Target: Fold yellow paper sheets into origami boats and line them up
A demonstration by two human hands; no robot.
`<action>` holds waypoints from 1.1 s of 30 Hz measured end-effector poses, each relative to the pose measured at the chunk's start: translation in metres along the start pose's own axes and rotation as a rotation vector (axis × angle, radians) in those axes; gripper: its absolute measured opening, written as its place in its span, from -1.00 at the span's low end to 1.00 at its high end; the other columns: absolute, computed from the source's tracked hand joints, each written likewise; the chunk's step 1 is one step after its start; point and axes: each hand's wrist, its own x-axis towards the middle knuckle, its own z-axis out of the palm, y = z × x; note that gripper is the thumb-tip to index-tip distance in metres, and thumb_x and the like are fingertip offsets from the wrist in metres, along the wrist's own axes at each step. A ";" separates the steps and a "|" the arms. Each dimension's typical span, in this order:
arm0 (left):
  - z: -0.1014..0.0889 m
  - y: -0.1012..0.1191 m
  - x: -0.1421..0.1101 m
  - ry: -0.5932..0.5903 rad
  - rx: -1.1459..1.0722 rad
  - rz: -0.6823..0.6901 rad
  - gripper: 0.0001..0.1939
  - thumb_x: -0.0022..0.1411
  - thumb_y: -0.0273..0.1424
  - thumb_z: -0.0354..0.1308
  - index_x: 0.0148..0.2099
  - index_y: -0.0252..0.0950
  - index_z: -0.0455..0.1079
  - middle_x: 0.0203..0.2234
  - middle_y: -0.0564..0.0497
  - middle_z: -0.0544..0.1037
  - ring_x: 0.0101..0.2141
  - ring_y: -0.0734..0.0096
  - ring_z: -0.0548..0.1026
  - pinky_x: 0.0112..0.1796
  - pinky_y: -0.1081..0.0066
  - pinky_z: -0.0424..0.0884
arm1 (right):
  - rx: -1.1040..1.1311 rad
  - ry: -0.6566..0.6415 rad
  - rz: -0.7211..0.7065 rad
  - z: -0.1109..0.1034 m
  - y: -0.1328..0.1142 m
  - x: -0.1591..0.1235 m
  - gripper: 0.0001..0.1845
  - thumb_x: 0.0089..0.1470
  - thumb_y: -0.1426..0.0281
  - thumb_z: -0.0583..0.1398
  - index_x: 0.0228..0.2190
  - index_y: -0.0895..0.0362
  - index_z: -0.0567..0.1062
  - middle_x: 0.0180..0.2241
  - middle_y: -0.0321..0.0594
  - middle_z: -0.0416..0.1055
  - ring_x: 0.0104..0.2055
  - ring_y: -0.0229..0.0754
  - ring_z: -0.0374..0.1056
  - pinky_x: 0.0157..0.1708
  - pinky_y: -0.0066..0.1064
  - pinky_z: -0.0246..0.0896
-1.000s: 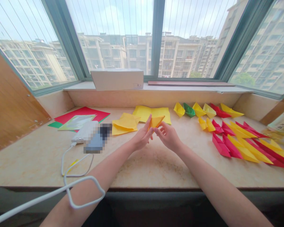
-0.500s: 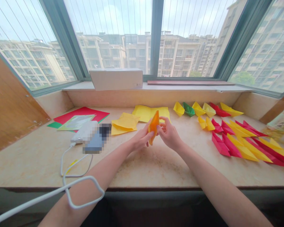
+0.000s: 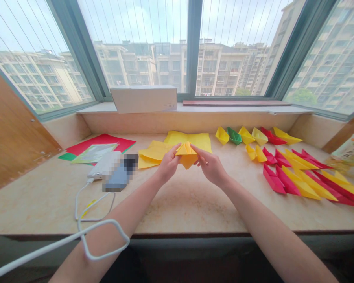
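Observation:
Between my two hands is a piece of folded yellow-orange paper (image 3: 187,156), partly opened out, with a point facing down toward me. My left hand (image 3: 169,163) pinches its left side, and my right hand (image 3: 210,165) grips its right side. Both hands are closed and raised over the counter. Behind the folded piece lies a creased yellow sheet (image 3: 188,137). Loose yellow-orange sheets (image 3: 153,153) rest just left of my left hand. To the right of my right hand stands a small yellow paper piece with two peaks (image 3: 255,154).
Folded paper boats in yellow, green and red (image 3: 247,136) line the right side, several rows deep, beside a bottle (image 3: 351,149). Leftward are red sheets (image 3: 102,141), a white power bank (image 3: 103,165), a pixelated phone (image 3: 120,173) and a white cable (image 3: 106,222). A white box (image 3: 144,100) stands on the sill.
The folded paper has turned from an upright, edge-on position to a wider, opened shape facing me. My hands have moved to its two sides, the left one a little up and left.

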 end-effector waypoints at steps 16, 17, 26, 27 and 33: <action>0.006 0.021 -0.012 -0.295 -0.389 -0.087 -0.44 0.17 -0.39 0.19 0.23 -0.19 0.28 0.11 -0.13 0.45 0.10 0.10 0.40 0.12 0.13 0.25 | 0.037 0.050 -0.142 -0.011 0.009 0.003 -0.55 0.30 0.45 -0.03 0.09 -0.13 0.44 -0.03 -0.12 0.41 -0.27 -0.22 0.37 -0.29 -0.27 0.39; 0.006 0.020 -0.012 -0.285 -0.380 -0.091 -0.42 0.17 -0.37 0.21 0.24 -0.18 0.26 0.11 -0.14 0.45 0.09 0.11 0.41 0.11 0.14 0.26 | 0.032 0.049 -0.138 -0.011 0.009 0.003 -0.55 0.30 0.44 -0.03 0.08 -0.14 0.45 -0.02 -0.13 0.40 -0.25 -0.21 0.37 -0.28 -0.26 0.39; 0.007 0.015 -0.007 -0.119 -0.162 -0.074 -0.25 0.01 -0.33 0.40 0.24 -0.25 0.24 0.00 -0.17 0.52 -0.07 0.18 0.52 -0.07 0.29 0.40 | -0.024 -0.020 -0.090 -0.014 -0.003 0.001 -0.47 0.17 0.52 0.05 0.11 -0.11 0.43 0.11 -0.14 0.33 0.10 -0.04 0.31 0.09 -0.11 0.24; 0.007 0.014 -0.007 -0.117 -0.166 -0.061 -0.24 0.01 -0.34 0.41 0.24 -0.25 0.23 0.00 -0.18 0.51 -0.08 0.19 0.52 -0.07 0.29 0.40 | -0.012 -0.020 -0.085 -0.014 -0.005 0.001 -0.49 0.17 0.50 0.06 0.10 -0.10 0.44 0.10 -0.14 0.33 0.10 -0.04 0.31 0.10 -0.11 0.23; 0.008 0.012 -0.008 -0.155 -0.179 -0.070 -0.17 0.01 -0.41 0.41 0.28 -0.21 0.11 0.00 -0.17 0.49 -0.11 0.22 0.54 -0.10 0.26 0.43 | 0.161 0.095 0.132 -0.010 -0.006 0.004 -0.45 0.20 0.23 0.15 0.20 -0.01 0.28 0.00 -0.10 0.45 -0.01 -0.04 0.39 -0.03 -0.15 0.34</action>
